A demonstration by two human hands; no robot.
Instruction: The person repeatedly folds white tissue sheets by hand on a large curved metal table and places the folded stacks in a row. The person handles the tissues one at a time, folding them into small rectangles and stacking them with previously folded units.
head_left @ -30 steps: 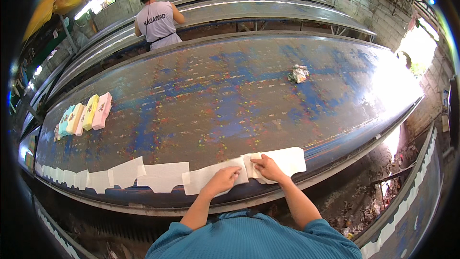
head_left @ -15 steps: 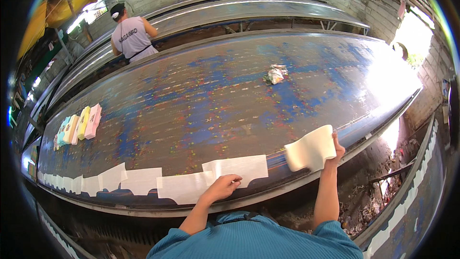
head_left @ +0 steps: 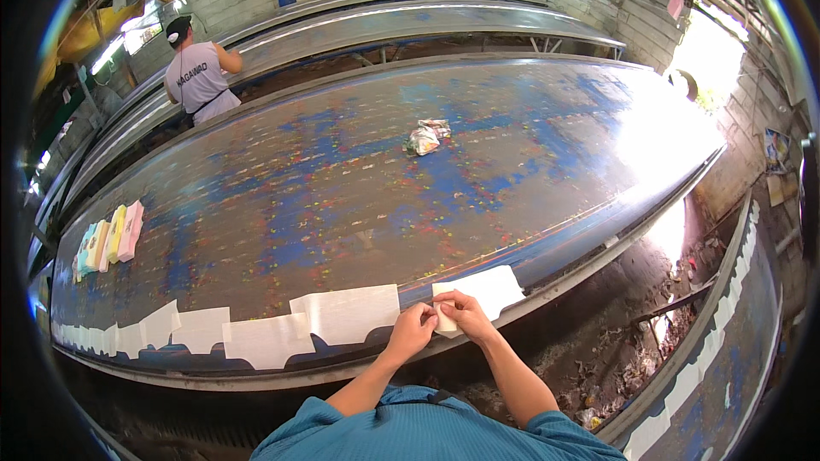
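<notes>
Head view: right hand (head_left: pixel 467 316) clamped on the left end of the white stack (head_left: pixel 494 288), that end bent up, rest lying flat on the table (head_left: pixel 359 235) by its near edge. Left hand (head_left: pixel 412 331) just beside that end, fingers curled, thumb and fingertips close together; cannot tell if they pinch a layer. Left of the hands, white sheets (head_left: pixel 350 311) run in a row along the near edge, several overlapping. Pastel bundles (head_left: pixel 115 235) side by side at far left; crumpled pack (head_left: pixel 423 140) well apart, past mid-table. Co-worker (head_left: pixel 205 77) stands beyond, back turned, by another table (head_left: pixel 384 24).
</notes>
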